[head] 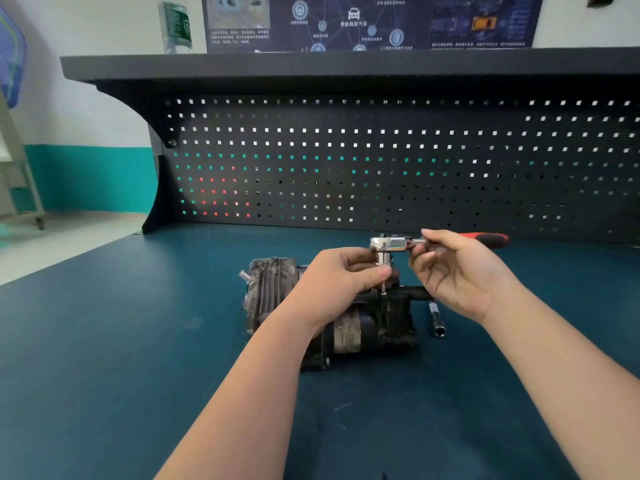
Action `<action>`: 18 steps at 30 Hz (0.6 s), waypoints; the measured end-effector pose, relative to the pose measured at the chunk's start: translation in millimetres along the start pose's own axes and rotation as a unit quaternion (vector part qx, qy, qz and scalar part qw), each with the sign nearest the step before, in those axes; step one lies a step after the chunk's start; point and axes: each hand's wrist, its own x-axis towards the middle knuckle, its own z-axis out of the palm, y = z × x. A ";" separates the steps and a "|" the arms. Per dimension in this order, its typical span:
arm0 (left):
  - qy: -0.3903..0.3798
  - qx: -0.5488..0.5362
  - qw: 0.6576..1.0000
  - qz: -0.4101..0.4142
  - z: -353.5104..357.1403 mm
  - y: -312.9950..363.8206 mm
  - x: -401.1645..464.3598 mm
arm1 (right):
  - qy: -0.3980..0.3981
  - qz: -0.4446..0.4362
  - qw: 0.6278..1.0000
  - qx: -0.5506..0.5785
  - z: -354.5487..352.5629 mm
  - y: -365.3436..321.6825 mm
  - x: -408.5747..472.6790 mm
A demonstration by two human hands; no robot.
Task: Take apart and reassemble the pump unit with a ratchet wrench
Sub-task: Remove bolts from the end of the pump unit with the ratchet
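Note:
The dark pump unit (pixel 273 289) lies on the teal bench top (pixel 104 341), its ribbed metal housing to the left and a labelled cylinder at the front. A ratchet wrench (pixel 391 244) with a chrome head and red-black handle hovers level above the pump's right part. Its socket (pixel 382 258) points down onto a small bolt (pixel 383 289) standing on the pump. My left hand (pixel 343 282) pinches the socket between thumb and fingers. My right hand (pixel 457 271) holds the wrench shaft just behind the head, fingers curled around it.
A loose chrome socket extension (pixel 437 318) lies on the bench just right of the pump. A black pegboard (pixel 381 161) with a shelf above closes the back. A plastic bottle (pixel 176 24) stands on the shelf at left. The bench's left edge runs diagonally toward the floor.

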 end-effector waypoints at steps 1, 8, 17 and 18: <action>-0.009 -0.003 1.000 0.000 -0.5 -0.4 -0.2 | 0.000 0.017 1.000 -0.007 2.1 -1.7 3.3; 0.014 0.046 0.999 0.000 0.3 1.5 -2.7 | 0.000 0.064 0.996 -0.056 8.7 -6.6 11.1; 0.066 0.150 0.986 -0.001 8.0 5.6 -6.9 | 0.003 -0.464 0.836 -0.292 21.4 34.3 -35.0; 0.063 0.150 0.987 0.005 7.5 5.8 -7.4 | -0.026 -0.519 0.764 -0.382 24.5 38.8 -38.6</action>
